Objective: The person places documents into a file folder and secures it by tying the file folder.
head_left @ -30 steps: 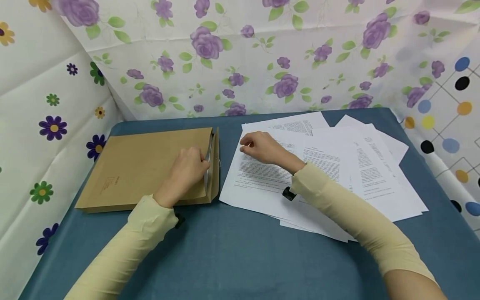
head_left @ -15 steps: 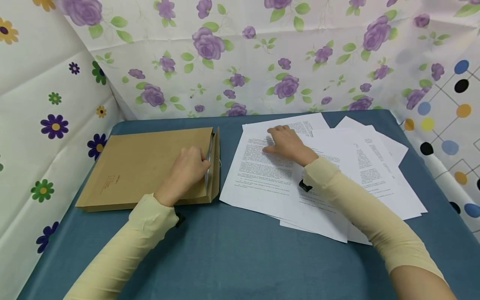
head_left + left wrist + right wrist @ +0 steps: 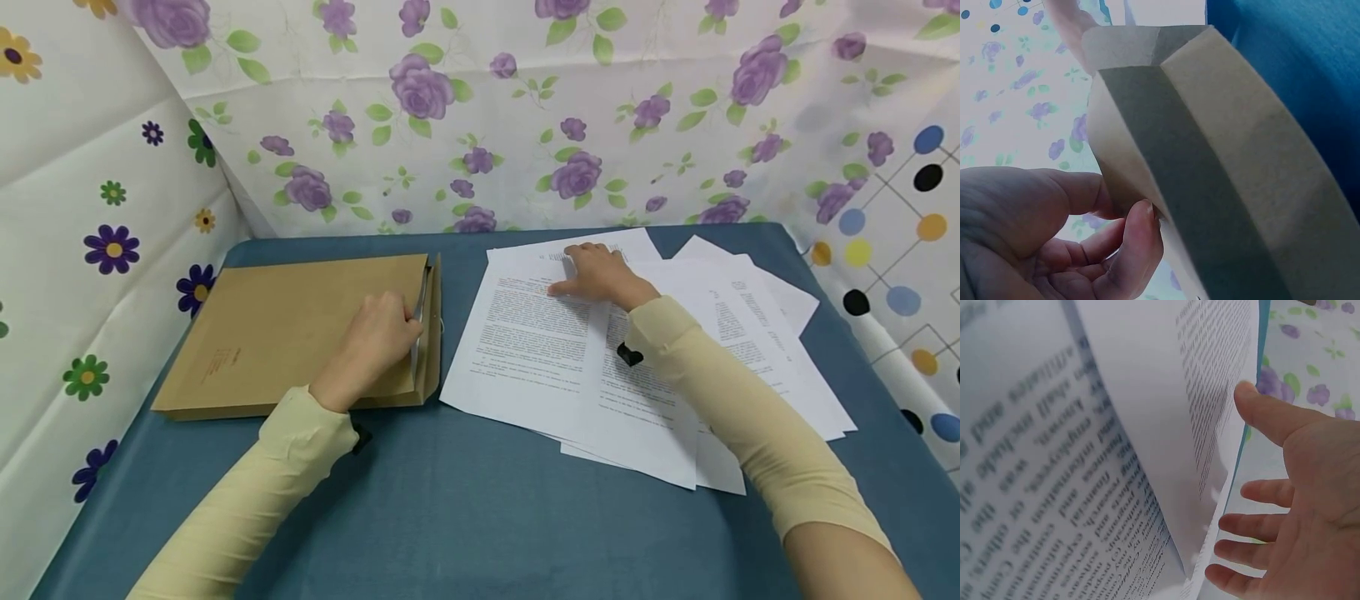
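A large brown paper envelope with red print lies flat on the left of the table. My left hand pinches its top panel at the opening on the right side, with white sheets showing inside. In the left wrist view, thumb and fingers grip the brown paper edge. On the right, several overlapping printed sheets are spread out. My right hand is over their upper part, thumb and fingers extended and holding nothing. In the right wrist view those fingers are spread beside the printed page; contact is unclear.
A blue cloth covers the table. Flower-patterned sheeting hangs behind it and on the left, and dotted sheeting on the right. Small black devices sit at both wrists, one near the right cuff.
My right hand has moved right over the papers, its curled fingers spreading out. A lower sheet shows further out at the pile's front edge. The left hand keeps its hold on the envelope.
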Demonstrator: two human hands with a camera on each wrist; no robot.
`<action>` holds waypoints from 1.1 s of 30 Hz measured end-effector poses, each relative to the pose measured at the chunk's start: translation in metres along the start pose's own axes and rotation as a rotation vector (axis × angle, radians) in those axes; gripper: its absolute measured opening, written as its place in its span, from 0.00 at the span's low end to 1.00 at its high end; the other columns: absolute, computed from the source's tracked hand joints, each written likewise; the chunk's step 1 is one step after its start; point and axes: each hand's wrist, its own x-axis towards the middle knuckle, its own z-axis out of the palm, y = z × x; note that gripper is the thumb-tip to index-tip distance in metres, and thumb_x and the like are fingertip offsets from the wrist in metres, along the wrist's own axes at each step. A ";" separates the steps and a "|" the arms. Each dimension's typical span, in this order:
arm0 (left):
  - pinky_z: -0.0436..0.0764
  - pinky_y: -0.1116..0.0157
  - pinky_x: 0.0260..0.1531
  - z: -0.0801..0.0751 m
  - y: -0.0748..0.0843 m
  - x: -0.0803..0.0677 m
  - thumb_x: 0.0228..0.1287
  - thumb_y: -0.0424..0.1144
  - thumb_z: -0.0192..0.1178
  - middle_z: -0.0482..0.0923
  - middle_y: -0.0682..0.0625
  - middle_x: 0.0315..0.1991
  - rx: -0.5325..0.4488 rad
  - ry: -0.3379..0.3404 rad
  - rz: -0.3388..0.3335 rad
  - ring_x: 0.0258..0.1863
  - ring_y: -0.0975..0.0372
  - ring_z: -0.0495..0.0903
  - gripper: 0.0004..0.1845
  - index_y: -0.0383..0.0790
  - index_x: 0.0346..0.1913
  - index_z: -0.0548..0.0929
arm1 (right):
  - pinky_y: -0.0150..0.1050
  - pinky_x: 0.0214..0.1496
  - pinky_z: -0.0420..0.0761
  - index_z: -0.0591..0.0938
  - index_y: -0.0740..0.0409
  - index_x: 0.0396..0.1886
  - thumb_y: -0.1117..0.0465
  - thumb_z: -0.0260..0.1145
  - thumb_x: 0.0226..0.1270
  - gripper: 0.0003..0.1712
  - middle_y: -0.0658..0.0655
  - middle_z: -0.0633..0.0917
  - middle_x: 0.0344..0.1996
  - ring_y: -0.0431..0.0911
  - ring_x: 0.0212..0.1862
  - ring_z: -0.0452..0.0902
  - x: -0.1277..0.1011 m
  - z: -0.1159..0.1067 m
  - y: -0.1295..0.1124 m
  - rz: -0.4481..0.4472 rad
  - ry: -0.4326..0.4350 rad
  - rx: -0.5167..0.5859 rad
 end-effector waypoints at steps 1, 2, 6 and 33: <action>0.53 0.67 0.16 0.000 0.000 0.000 0.61 0.26 0.54 0.50 0.56 0.13 0.000 0.001 0.001 0.13 0.65 0.50 0.24 0.46 0.11 0.59 | 0.73 0.73 0.47 0.62 0.66 0.79 0.37 0.70 0.66 0.55 0.72 0.64 0.75 0.69 0.76 0.54 0.001 0.000 0.001 0.002 -0.007 -0.002; 0.53 0.67 0.16 0.000 0.000 0.000 0.61 0.26 0.55 0.50 0.56 0.13 -0.001 0.000 0.002 0.13 0.65 0.50 0.24 0.46 0.11 0.60 | 0.73 0.73 0.47 0.61 0.66 0.79 0.36 0.71 0.66 0.55 0.72 0.63 0.75 0.69 0.76 0.54 0.001 -0.001 0.001 0.004 -0.015 -0.001; 0.53 0.67 0.16 0.001 -0.001 0.000 0.61 0.25 0.55 0.50 0.56 0.13 0.001 0.001 0.006 0.13 0.65 0.50 0.25 0.46 0.11 0.59 | 0.75 0.72 0.46 0.60 0.65 0.80 0.35 0.71 0.64 0.58 0.72 0.63 0.76 0.69 0.76 0.55 0.003 0.000 0.000 0.011 -0.046 -0.007; 0.52 0.67 0.16 -0.001 -0.004 -0.002 0.58 0.25 0.54 0.48 0.56 0.13 -0.016 0.006 0.016 0.13 0.65 0.48 0.25 0.47 0.10 0.58 | 0.69 0.72 0.56 0.69 0.71 0.72 0.40 0.82 0.52 0.58 0.75 0.70 0.66 0.70 0.69 0.61 0.003 0.001 -0.015 0.008 0.071 -0.035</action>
